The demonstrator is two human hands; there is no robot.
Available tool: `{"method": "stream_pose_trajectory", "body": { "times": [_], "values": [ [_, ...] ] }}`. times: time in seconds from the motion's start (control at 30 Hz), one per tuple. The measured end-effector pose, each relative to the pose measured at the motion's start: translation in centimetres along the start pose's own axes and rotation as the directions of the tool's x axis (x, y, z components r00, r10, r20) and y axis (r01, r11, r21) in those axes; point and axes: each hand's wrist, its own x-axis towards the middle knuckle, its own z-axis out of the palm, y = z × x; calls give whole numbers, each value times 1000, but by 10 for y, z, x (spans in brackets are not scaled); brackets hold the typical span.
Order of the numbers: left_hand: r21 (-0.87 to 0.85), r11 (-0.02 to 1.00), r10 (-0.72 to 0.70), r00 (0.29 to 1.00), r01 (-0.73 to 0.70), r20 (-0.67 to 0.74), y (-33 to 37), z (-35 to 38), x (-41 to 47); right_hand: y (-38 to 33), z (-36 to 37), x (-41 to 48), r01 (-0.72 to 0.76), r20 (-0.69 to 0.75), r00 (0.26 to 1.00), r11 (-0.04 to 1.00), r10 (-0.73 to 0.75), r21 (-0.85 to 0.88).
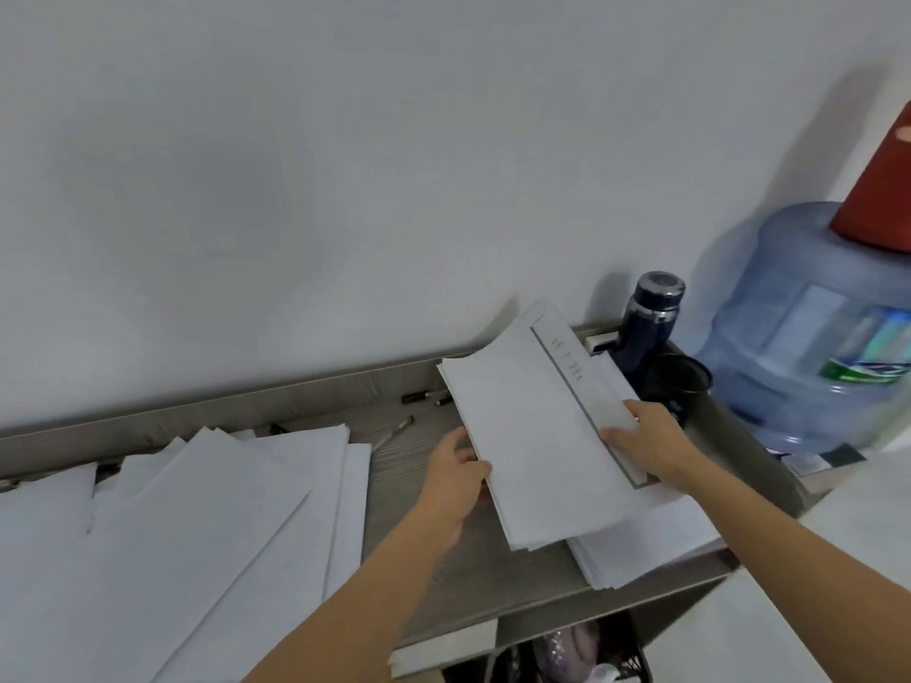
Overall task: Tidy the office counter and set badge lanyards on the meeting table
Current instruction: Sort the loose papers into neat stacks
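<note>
From my remote seat I see both arms reaching over the grey wood-grain table (409, 456). The left grip (456, 478) is clamped on the left edge of a paper stack (532, 436), thumb on top. The right grip (646, 443) pinches the same stack at its right edge. The stack is tilted, its near end lying over a second pile of sheets (650, 544) at the table's front right corner.

The top sheet carries a grey printed bar and a few small characters beside it, too blurred for me to read. Loose white sheets (197, 510) fan over the table's left half, and pens (426, 397) lie near the back rim. A dark blue flask (650, 317) and a black cup (683, 382) stand behind the stack. Right of them is a blue water jug (808, 337); I cannot read its green and blue label.
</note>
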Motion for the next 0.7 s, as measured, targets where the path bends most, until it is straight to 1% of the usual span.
{"method": "stream_pose_trajectory", "body": {
  "times": [0.1, 0.2, 0.27, 0.33, 0.4, 0.47, 0.53, 0.6, 0.63, 0.7],
  "values": [
    [48, 998, -38, 999, 37, 31, -18, 42, 9, 36, -28, 10, -28, 14, 999, 996, 29, -80],
    [67, 996, -69, 995, 64, 70, -37, 77, 14, 68, -44, 13, -60, -1, 998, 986, 61, -158],
    [188, 981, -60, 995, 44, 78, -49, 89, 16, 83, -47, 13, -58, -27, 998, 970, 53, -235],
    [370, 929, -16, 996, -19, 90, -59, 96, 19, 97, -46, 11, -50, -32, 999, 933, 41, -356],
    [505, 860, 16, 994, -71, 113, -63, 98, 22, 107, -44, 10, -33, -14, 999, 846, 30, -532],
    [572, 815, 13, 990, -93, 142, -67, 95, 31, 111, -42, 9, -1, -10, 1000, 770, -7, -639],
    [591, 800, 9, 987, -103, 160, -62, 94, 32, 108, -40, 10, 30, -27, 998, 751, -64, -659],
    [563, 819, 29, 987, -113, 156, -54, 88, 27, 98, -34, 10, 70, -47, 991, 790, -124, -609],
    [549, 831, 30, 993, -90, 117, -52, 82, 27, 90, -29, 10, 95, -52, 987, 818, -151, -567],
    [535, 845, 43, 999, -22, -26, -49, 66, 25, 73, -18, 8, 166, -25, 979, 869, -201, -466]
  ]
}}
